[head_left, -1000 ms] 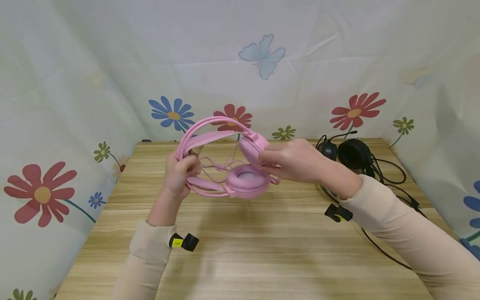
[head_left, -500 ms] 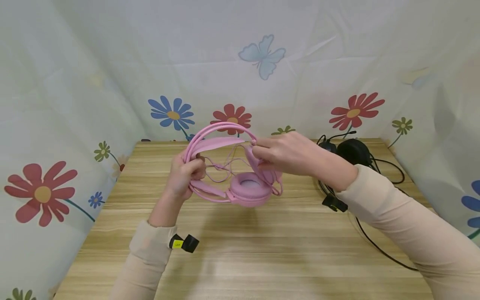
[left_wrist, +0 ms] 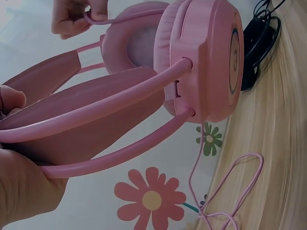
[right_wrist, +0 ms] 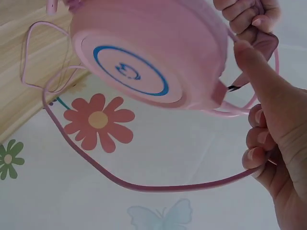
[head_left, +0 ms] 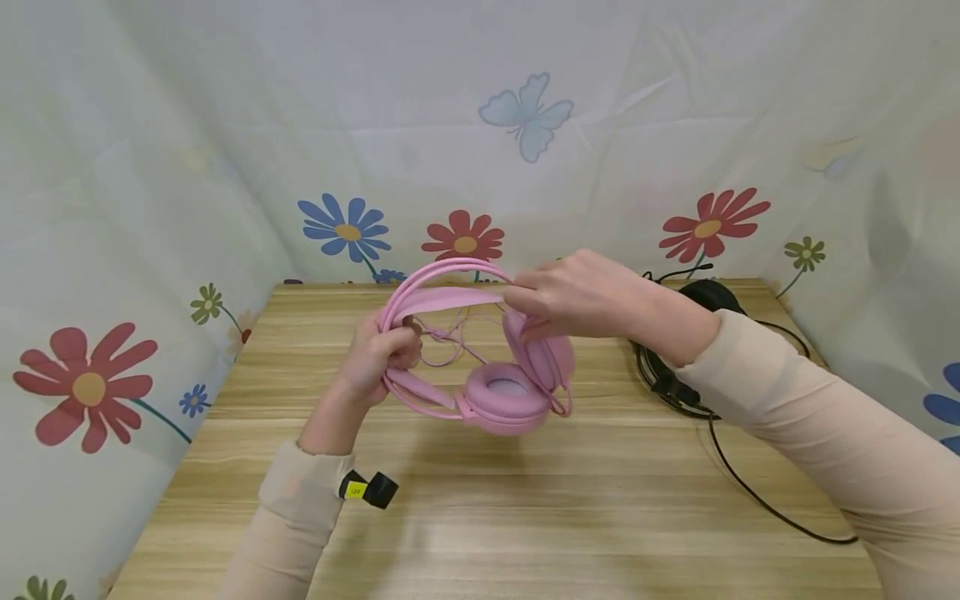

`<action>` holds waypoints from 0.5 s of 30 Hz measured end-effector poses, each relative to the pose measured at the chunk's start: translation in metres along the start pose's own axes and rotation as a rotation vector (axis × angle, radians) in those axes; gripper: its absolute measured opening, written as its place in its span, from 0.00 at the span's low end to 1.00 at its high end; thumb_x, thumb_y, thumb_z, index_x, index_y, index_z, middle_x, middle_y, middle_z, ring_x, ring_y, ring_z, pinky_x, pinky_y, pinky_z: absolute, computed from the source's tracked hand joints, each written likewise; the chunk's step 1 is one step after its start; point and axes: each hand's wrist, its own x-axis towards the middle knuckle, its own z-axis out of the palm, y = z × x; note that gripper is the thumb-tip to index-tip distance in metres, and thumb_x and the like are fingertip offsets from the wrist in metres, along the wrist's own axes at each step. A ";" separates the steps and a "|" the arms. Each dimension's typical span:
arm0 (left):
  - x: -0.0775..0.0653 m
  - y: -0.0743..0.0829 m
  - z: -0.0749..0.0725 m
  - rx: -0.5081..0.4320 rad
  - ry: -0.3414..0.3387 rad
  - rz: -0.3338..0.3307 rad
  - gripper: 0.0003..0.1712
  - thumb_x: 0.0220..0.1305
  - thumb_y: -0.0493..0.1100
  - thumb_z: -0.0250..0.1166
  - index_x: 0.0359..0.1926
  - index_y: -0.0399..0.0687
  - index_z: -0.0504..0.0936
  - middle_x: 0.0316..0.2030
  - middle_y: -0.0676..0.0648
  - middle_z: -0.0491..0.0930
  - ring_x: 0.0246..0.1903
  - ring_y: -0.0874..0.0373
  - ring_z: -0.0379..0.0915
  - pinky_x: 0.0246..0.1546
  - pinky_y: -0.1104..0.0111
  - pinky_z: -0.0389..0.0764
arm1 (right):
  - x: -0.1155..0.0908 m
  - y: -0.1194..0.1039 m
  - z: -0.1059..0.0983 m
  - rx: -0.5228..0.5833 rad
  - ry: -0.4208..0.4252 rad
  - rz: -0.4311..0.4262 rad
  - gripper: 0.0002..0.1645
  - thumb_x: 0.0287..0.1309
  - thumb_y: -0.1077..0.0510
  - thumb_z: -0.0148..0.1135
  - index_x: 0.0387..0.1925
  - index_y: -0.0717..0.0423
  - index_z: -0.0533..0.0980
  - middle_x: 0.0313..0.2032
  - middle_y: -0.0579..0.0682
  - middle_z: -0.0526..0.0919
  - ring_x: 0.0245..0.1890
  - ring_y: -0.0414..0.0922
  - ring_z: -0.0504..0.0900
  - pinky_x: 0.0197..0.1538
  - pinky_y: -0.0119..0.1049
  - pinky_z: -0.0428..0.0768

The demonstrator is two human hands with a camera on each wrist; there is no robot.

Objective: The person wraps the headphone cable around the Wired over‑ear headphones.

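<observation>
My left hand (head_left: 365,360) grips the headband (head_left: 446,301) of a pink over-ear headset, raised above the table. Its two round ear cups (head_left: 510,419) hang to the right, one beside the other. My right hand (head_left: 581,293) is beside the far ear cup. In the right wrist view, its curled fingers pinch a pink cord-like strand (right_wrist: 158,188) that loops round past the outer ear cup, which bears a blue ring logo (right_wrist: 130,70). Whether this strand is a cable or a bendable microphone arm, I cannot tell. The right palm hides part of the headband.
A black headset (head_left: 708,293) with tangled cable lies at the back right, partly behind the right arm. Its black cable (head_left: 772,512) runs toward the table's front right. Thin pink cable (head_left: 442,337) trails behind the headset. A flowered cloth (head_left: 420,150) surrounds the wooden table (head_left: 480,525).
The pink headset and left hand have shifted slightly right and toward me. My right hand has moved up along the far ear cup toward the headband's end.
</observation>
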 end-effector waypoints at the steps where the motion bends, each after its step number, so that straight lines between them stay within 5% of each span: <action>1: 0.000 -0.001 0.000 -0.003 -0.019 -0.006 0.13 0.47 0.25 0.45 0.17 0.47 0.61 0.10 0.54 0.56 0.11 0.65 0.49 0.14 0.73 0.48 | 0.000 0.001 0.000 0.003 -0.002 0.001 0.24 0.41 0.43 0.69 0.24 0.51 0.65 0.19 0.41 0.70 0.17 0.39 0.69 0.14 0.32 0.65; 10: 0.000 -0.007 -0.008 -0.095 -0.273 -0.007 0.13 0.48 0.25 0.43 0.22 0.47 0.63 0.11 0.53 0.53 0.10 0.63 0.45 0.12 0.71 0.45 | 0.001 0.000 -0.005 0.152 -0.049 -0.005 0.23 0.43 0.42 0.69 0.24 0.50 0.66 0.21 0.40 0.69 0.22 0.36 0.70 0.20 0.31 0.68; 15: 0.000 -0.008 -0.010 -0.124 -0.331 0.011 0.14 0.48 0.25 0.42 0.29 0.43 0.69 0.11 0.51 0.50 0.10 0.61 0.43 0.12 0.70 0.43 | 0.002 -0.002 -0.011 0.296 -0.097 0.045 0.18 0.48 0.50 0.68 0.27 0.51 0.66 0.23 0.43 0.70 0.24 0.37 0.68 0.23 0.30 0.66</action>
